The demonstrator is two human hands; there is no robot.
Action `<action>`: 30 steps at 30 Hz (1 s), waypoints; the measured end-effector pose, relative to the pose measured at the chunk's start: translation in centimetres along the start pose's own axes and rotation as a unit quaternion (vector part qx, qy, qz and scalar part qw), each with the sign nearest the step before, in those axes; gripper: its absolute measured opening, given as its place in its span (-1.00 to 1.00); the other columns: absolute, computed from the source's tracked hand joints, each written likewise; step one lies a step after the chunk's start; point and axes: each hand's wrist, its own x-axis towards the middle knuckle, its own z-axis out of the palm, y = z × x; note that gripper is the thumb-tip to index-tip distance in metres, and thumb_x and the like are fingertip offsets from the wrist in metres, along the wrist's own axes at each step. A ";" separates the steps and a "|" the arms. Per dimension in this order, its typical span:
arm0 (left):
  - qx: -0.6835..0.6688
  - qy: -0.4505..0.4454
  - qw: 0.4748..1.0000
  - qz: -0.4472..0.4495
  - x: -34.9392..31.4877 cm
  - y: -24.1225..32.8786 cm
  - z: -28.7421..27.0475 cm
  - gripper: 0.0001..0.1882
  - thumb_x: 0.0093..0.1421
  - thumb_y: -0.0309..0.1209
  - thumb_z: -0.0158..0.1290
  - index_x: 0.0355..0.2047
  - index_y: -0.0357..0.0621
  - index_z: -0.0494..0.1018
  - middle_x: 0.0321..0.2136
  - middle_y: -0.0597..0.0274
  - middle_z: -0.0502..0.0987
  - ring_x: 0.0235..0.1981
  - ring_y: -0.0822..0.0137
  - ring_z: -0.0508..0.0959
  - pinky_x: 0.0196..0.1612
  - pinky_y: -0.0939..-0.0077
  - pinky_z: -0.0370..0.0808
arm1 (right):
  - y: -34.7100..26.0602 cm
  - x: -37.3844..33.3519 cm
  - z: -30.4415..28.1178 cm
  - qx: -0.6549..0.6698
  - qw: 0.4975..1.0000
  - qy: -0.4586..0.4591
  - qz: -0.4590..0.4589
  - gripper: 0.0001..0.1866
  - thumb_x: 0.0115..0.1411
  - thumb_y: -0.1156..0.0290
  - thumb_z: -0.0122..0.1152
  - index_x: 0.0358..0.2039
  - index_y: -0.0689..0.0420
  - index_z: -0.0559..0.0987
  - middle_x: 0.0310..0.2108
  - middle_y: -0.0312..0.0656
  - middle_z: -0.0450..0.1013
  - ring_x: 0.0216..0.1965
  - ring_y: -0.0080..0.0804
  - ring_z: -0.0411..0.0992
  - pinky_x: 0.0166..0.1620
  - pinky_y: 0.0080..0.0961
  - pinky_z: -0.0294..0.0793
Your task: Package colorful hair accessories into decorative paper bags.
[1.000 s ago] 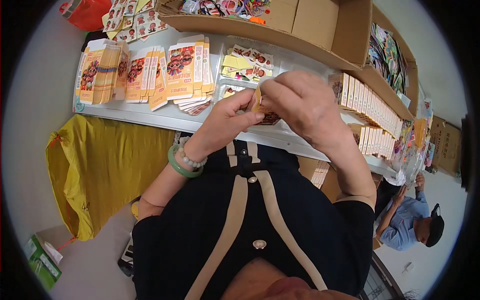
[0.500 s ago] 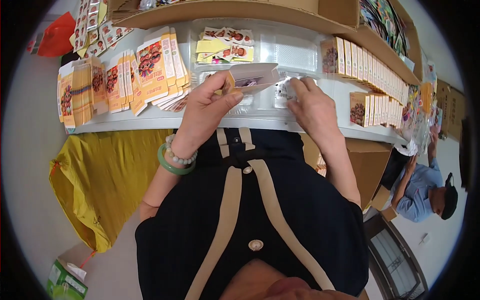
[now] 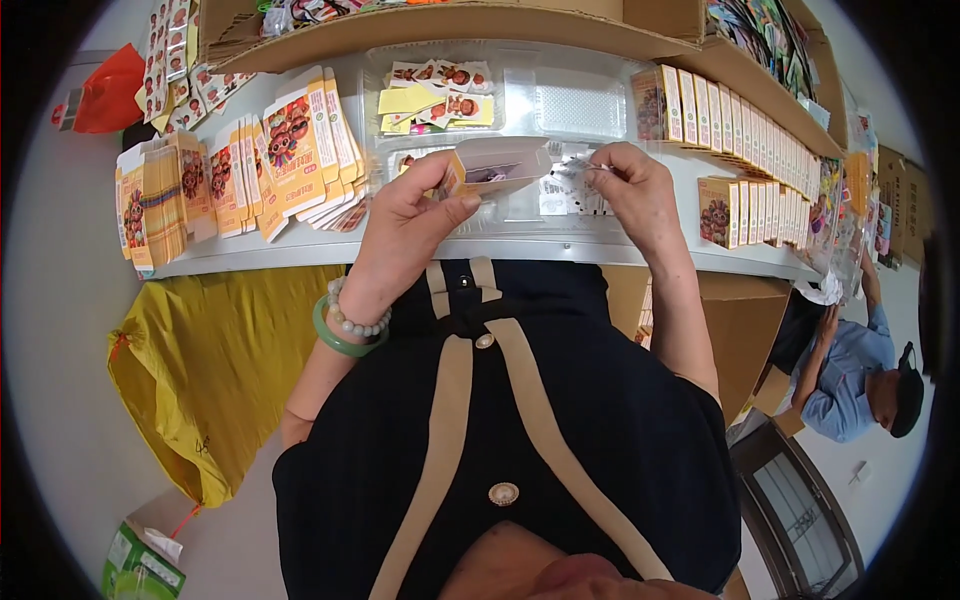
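My left hand (image 3: 400,225) is closed round a small orange-and-white carton (image 3: 512,183), holding it tilted with its open end to the right. Something purplish lies inside the carton. To its right, my right hand (image 3: 640,205) pinches a small silvery-grey piece (image 3: 580,164) between thumb and fingers; its kind is not clear. Below that pinch, white pieces with black marks (image 3: 570,197) lie in a compartment of the clear plastic tray (image 3: 518,75). Farther back in the tray is a pile of printed sticker strips and yellow slips (image 3: 435,95).
Stacked flat cartons (image 3: 300,150) stand at the left of the table. Rows of filled-out cartons (image 3: 730,115) line the right side. A long cardboard box (image 3: 450,30) edges the back. A yellow sack (image 3: 210,370) hangs at lower left. Another person (image 3: 850,370) is at far right.
My right hand has risen slightly from the marked white pieces, and its fingers have come together on a small piece. My left hand keeps hold of the carton. The whole view has shifted slightly.
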 end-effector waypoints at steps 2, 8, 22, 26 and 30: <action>-0.004 -0.004 1.000 0.015 0.2 -0.1 0.1 -0.67 0.18 -0.54 0.06 -0.03 -0.29 0.38 -0.30 0.45 0.38 -0.32 0.66 0.32 -0.27 0.78 0.33 | -1.3 0.1 -0.9 0.103 0.992 -0.045 0.065 -0.94 0.08 0.53 0.19 -0.45 0.23 0.50 -0.55 -0.39 0.37 -0.49 -0.65 0.30 -0.42 -0.68 0.27; -0.017 -0.007 1.000 0.025 0.2 0.3 0.4 -0.66 0.18 -0.54 0.07 -0.02 -0.28 0.38 -0.30 0.43 0.42 -0.32 0.63 0.34 -0.27 0.74 0.35 | -1.5 0.1 -0.5 0.107 0.988 -0.079 0.073 -0.93 0.05 0.56 0.21 -0.47 0.19 0.49 -0.57 -0.43 0.34 -0.52 -0.73 0.23 -0.44 -0.76 0.21; 0.089 0.007 0.992 0.091 -0.7 0.4 -0.1 -0.75 0.16 -0.53 0.09 -0.13 -0.26 0.42 -0.37 0.50 0.34 -0.46 0.67 0.20 -0.42 0.80 0.20 | -10.8 -1.1 0.7 -0.047 0.973 -0.030 -0.226 -0.76 -0.04 0.65 0.21 -0.30 0.18 0.49 -0.50 -0.22 0.34 -0.51 -0.44 0.34 -0.44 -0.56 0.35; 0.058 -0.023 0.997 0.047 -0.8 0.9 -0.3 -0.73 0.18 -0.53 0.02 -0.09 -0.25 0.41 -0.36 0.38 0.41 -0.37 0.61 0.32 -0.33 0.70 0.34 | -9.8 -0.5 1.2 -0.027 0.969 -0.011 -0.244 -0.75 -0.04 0.65 0.22 -0.30 0.16 0.51 -0.46 -0.21 0.36 -0.50 -0.45 0.36 -0.42 -0.58 0.36; 0.085 0.016 0.995 0.047 -0.9 0.1 -1.3 -0.74 0.18 -0.52 0.03 -0.10 -0.25 0.42 -0.34 0.41 0.41 -0.38 0.65 0.33 -0.36 0.76 0.33 | -10.6 -0.3 1.8 -0.086 0.940 0.002 -0.331 -0.81 -0.02 0.66 0.21 -0.34 0.22 0.52 -0.42 -0.18 0.41 -0.46 -0.44 0.38 -0.40 -0.59 0.36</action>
